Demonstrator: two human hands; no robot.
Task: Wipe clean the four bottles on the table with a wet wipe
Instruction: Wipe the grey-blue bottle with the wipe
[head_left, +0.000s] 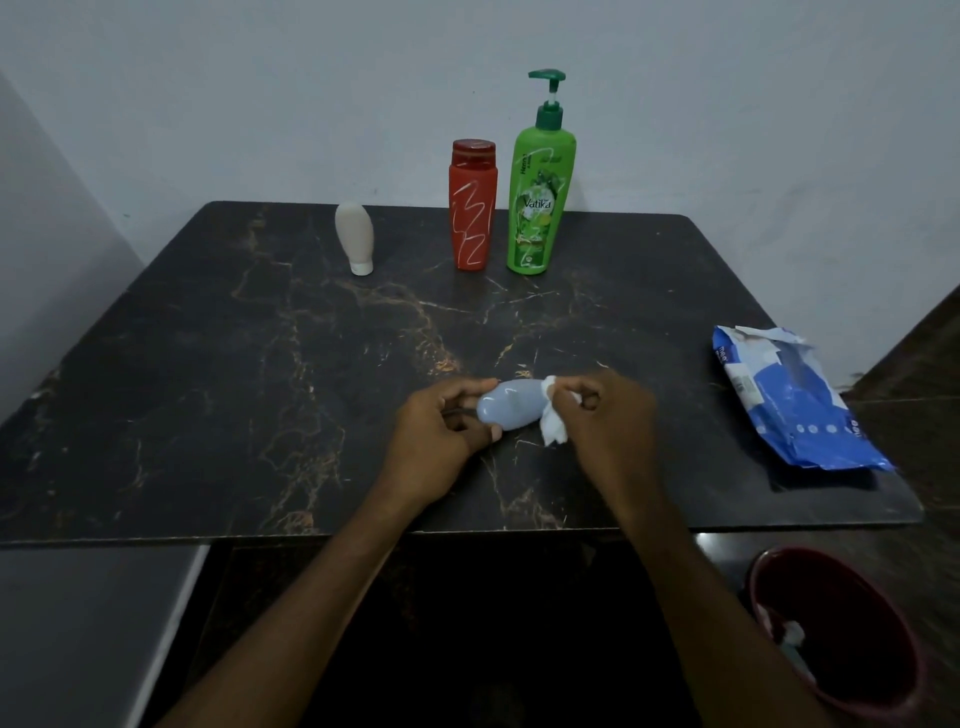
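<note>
Item in hand: pale blue bottle (506, 408), lying sideways near the table's (260, 364) front edge, gripped by my left hand (441, 431). My right hand (602, 415) pinches the wet wipe (551, 426) against its end; best to rotate while rubbing. Right: wipes pack (795, 400). Far: beige bottle (354, 236), red bottle (472, 205), green pump bottle (540, 197), upright, unobstructed.

Red bin (831, 639) cut by edge; blue bottle (511, 408) ends hidden.

Dark marble table (260, 338): beige tube (354, 236), red bottle (472, 205), green pump bottle (538, 197) at back, wipes pack (795, 400) right edge.
</note>
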